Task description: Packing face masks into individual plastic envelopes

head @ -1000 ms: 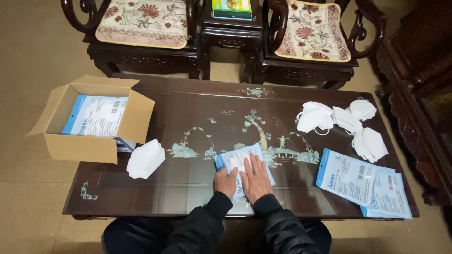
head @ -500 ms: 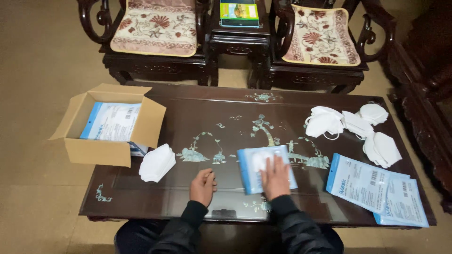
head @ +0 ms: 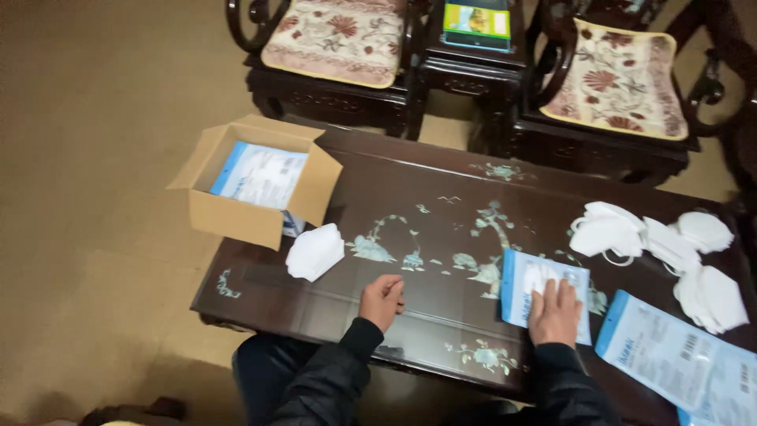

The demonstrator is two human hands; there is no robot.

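Glossy dark wood table (head: 441,185) w/ shell inlay; matt cardboard box (head: 236,225).
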